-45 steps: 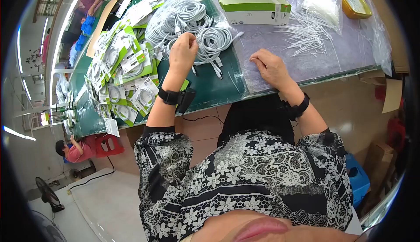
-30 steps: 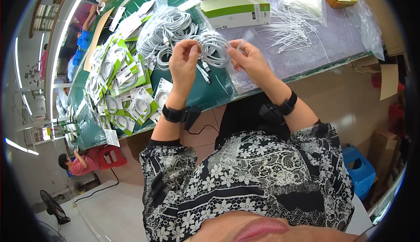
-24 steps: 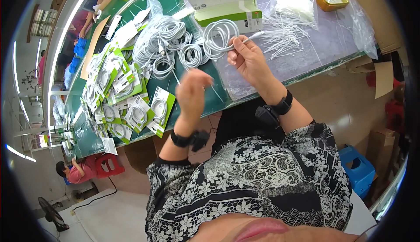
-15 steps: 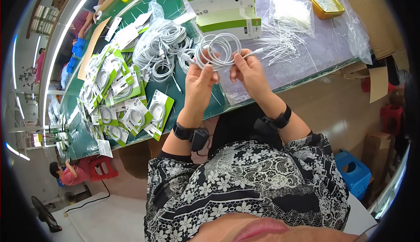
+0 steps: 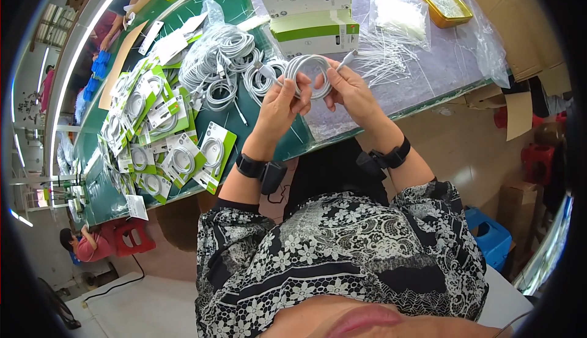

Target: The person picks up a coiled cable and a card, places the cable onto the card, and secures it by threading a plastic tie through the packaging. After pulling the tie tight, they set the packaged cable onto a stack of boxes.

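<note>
A coiled white cable (image 5: 310, 63) is held up between my two hands, above the near edge of the table. My left hand (image 5: 285, 98) pinches the coil's left side, with one plug end sticking out past the fingers. On the opposite side my right hand (image 5: 350, 93) grips the loops between thumb and fingers, and the other plug points up to the right. Just left of my hands lies a pile of coiled white cables (image 5: 223, 63), partly in clear plastic. Behind the coil stand stacks of green-and-white cards (image 5: 312, 39).
Carded cables (image 5: 183, 157) are heaped on the green tabletop at the left. Loose white cable ties (image 5: 388, 56), a clear bag of ties (image 5: 400, 17) and a yellow tray (image 5: 458, 18) lie to the right. A blue stool (image 5: 489, 237) stands below the table's right side.
The coil's loops, spread apart before, are now gathered into one tighter ring. Both hands have drawn slightly closer together around it.
</note>
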`<action>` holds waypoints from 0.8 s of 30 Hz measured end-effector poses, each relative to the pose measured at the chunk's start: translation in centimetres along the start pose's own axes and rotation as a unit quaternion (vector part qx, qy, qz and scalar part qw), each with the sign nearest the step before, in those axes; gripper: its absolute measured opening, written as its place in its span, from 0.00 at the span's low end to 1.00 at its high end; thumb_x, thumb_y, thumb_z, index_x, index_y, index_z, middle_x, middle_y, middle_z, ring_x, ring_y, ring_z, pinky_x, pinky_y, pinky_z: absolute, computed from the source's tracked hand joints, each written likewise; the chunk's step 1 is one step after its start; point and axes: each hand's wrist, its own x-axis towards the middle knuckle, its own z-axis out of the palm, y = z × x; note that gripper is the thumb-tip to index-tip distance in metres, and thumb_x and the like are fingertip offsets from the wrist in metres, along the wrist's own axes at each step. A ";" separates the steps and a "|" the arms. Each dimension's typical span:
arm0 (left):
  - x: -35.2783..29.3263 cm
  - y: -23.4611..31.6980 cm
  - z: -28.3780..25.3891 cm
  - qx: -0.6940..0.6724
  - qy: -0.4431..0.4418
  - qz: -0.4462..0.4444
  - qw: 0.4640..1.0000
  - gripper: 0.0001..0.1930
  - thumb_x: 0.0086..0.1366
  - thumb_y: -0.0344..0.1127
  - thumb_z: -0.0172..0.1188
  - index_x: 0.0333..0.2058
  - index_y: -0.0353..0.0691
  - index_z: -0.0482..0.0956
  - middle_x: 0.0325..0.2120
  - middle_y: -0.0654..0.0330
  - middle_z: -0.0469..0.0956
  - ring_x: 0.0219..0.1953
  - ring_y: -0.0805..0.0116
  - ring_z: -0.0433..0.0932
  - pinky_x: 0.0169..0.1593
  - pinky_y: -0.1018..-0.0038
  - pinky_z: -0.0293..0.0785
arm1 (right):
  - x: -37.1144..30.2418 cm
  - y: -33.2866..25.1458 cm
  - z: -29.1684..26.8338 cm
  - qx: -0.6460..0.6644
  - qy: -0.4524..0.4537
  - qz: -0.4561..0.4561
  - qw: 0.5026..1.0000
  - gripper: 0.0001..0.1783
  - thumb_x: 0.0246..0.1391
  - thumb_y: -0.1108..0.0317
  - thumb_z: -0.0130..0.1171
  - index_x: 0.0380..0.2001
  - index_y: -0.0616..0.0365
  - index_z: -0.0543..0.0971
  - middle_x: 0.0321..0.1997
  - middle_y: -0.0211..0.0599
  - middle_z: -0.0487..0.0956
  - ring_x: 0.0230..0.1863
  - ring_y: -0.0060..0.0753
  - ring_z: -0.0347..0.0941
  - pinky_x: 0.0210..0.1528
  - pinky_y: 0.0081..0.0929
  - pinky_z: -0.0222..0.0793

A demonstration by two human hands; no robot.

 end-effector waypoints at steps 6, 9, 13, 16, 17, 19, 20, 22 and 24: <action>0.0 0.3 0.0 0.017 0.021 -0.006 1.000 0.19 0.72 0.48 0.42 0.42 0.37 0.69 0.24 0.64 0.67 0.21 0.79 0.60 0.29 0.79 0.63 | 0.6 -0.1 -0.7 -0.003 -0.053 0.006 0.999 0.24 0.66 0.59 0.44 0.62 0.55 0.64 0.35 0.28 0.71 0.24 0.17 0.67 0.25 0.15 0.66; 0.1 0.3 0.1 0.056 0.032 -0.002 0.998 0.16 0.72 0.46 0.44 0.42 0.37 0.70 0.23 0.64 0.67 0.21 0.77 0.61 0.28 0.77 0.64 | 0.3 0.0 0.0 0.035 -0.023 0.031 0.999 0.22 0.65 0.60 0.46 0.59 0.56 0.67 0.34 0.28 0.72 0.23 0.16 0.66 0.25 0.15 0.65; 0.0 1.1 0.7 0.274 0.106 0.035 0.955 0.12 0.70 0.40 0.48 0.42 0.36 0.70 0.21 0.61 0.67 0.22 0.73 0.64 0.28 0.73 0.66 | 0.8 -0.1 -0.6 -0.143 0.014 0.081 0.986 0.17 0.64 0.62 0.49 0.52 0.58 0.70 0.30 0.27 0.72 0.23 0.16 0.66 0.24 0.15 0.63; 0.3 1.4 0.9 0.530 0.199 0.091 0.819 0.09 0.68 0.36 0.51 0.42 0.36 0.70 0.20 0.58 0.67 0.22 0.69 0.67 0.28 0.71 0.68 | 0.8 0.3 -0.2 -0.248 0.030 0.022 0.968 0.14 0.63 0.62 0.50 0.47 0.59 0.72 0.29 0.26 0.72 0.23 0.16 0.66 0.24 0.15 0.63; 0.3 1.1 1.0 0.605 0.169 0.134 0.766 0.09 0.67 0.34 0.52 0.42 0.36 0.70 0.21 0.57 0.67 0.23 0.67 0.68 0.29 0.70 0.68 | 0.4 0.5 0.4 -0.254 0.035 -0.055 0.965 0.13 0.63 0.62 0.51 0.45 0.59 0.72 0.28 0.27 0.73 0.23 0.16 0.66 0.24 0.15 0.63; 0.2 0.6 1.5 0.735 0.102 0.213 0.635 0.10 0.64 0.32 0.54 0.42 0.36 0.70 0.24 0.54 0.68 0.23 0.63 0.70 0.29 0.69 0.69 | 0.1 0.5 1.4 -0.260 0.040 -0.131 0.956 0.12 0.63 0.62 0.51 0.43 0.59 0.72 0.28 0.27 0.73 0.23 0.16 0.66 0.25 0.16 0.63; 0.4 0.4 1.8 0.734 0.101 0.215 0.636 0.10 0.64 0.32 0.54 0.42 0.36 0.70 0.24 0.54 0.68 0.23 0.63 0.70 0.29 0.69 0.69 | 0.3 0.6 1.7 -0.171 0.033 -0.118 0.978 0.13 0.63 0.62 0.51 0.44 0.59 0.72 0.28 0.27 0.73 0.22 0.16 0.66 0.25 0.16 0.63; 0.8 0.4 2.8 0.750 0.088 0.266 0.599 0.11 0.63 0.31 0.55 0.42 0.35 0.70 0.29 0.56 0.71 0.24 0.66 0.71 0.30 0.72 0.69 | 0.5 0.7 2.0 0.011 0.018 -0.089 0.996 0.13 0.64 0.62 0.50 0.44 0.60 0.71 0.29 0.28 0.74 0.22 0.17 0.66 0.25 0.18 0.63; 0.3 0.4 3.5 0.755 0.081 0.293 0.581 0.11 0.62 0.30 0.55 0.42 0.34 0.70 0.31 0.56 0.72 0.24 0.68 0.72 0.30 0.73 0.69 | 0.6 0.8 1.5 0.100 0.042 -0.089 0.990 0.13 0.64 0.62 0.49 0.44 0.60 0.71 0.29 0.28 0.74 0.22 0.17 0.66 0.25 0.18 0.63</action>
